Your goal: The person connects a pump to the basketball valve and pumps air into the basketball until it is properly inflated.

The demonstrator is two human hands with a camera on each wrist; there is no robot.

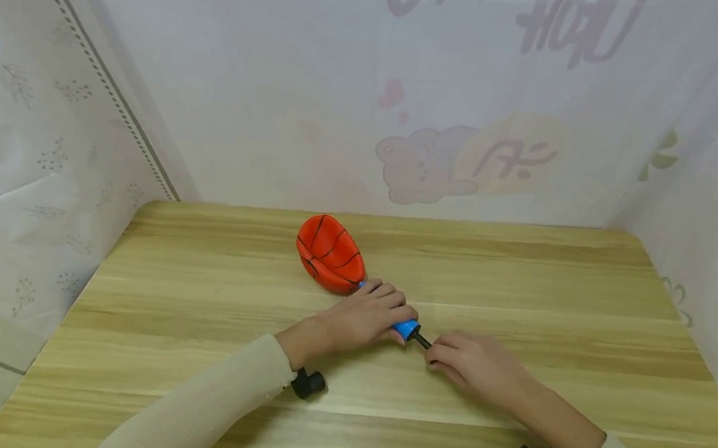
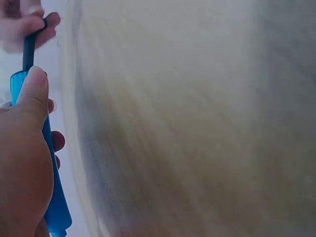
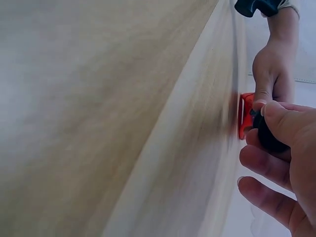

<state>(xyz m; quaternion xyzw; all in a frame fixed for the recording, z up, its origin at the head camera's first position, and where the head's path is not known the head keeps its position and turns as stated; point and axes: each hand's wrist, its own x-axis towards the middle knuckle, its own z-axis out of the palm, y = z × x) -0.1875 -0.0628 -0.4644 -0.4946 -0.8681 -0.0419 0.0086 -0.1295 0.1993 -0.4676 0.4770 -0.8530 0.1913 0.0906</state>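
A half-collapsed red ball with black basketball lines (image 1: 333,251) lies on the table, one side sunk in like a bowl. My left hand (image 1: 367,318) grips the blue barrel of a hand pump (image 1: 407,330), whose far end meets the ball's edge near my fingers. In the left wrist view the thumb lies along the blue barrel (image 2: 57,197). From the barrel's near end a black rod (image 1: 423,341) sticks out. My right hand (image 1: 481,365) pinches the pump's black handle (image 3: 269,136) between thumb and index finger, the other fingers loosely bent in the right wrist view.
The wood-grain table (image 1: 211,310) has a back edge against a pale printed curtain (image 1: 282,86). More curtain hangs at the left and right sides. Black camera mounts (image 1: 308,384) sit at both wrists, below the beige sleeves (image 1: 219,398).
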